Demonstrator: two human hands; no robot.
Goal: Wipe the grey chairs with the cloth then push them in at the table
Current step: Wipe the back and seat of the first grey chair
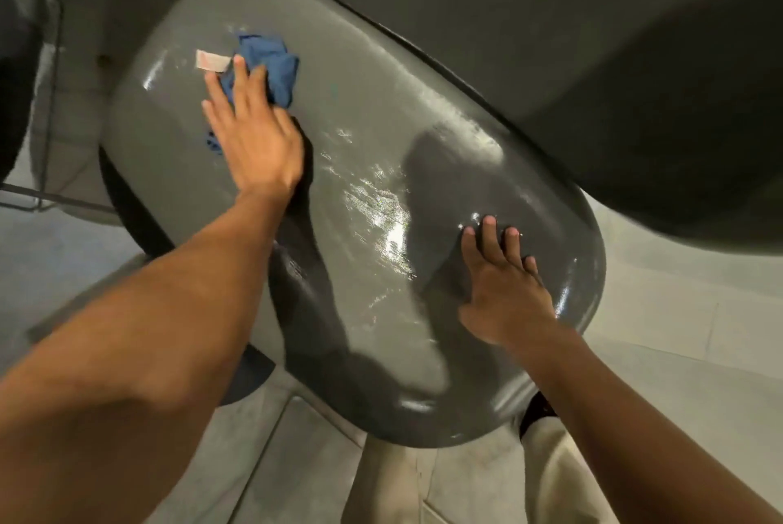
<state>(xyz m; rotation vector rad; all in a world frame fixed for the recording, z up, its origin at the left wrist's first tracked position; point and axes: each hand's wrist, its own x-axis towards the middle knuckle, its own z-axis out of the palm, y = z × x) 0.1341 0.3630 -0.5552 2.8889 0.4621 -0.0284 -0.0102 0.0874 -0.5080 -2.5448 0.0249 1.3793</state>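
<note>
A glossy grey chair [373,133] fills the middle of the head view, its shell wet and shiny in streaks. A crumpled blue cloth [271,70] with a pale tag lies on the chair's far left part. My left hand [250,129] presses flat on the cloth with straight fingers. My right hand [504,286] rests flat on the near right part of the chair, fingers spread, holding nothing.
A dark table edge [593,36] overhangs the chair along the top right. Another dark chair [17,57] with a thin metal frame stands at the far left. Pale tiled floor [678,354] surrounds the chair. My light trousers [551,472] show at the bottom.
</note>
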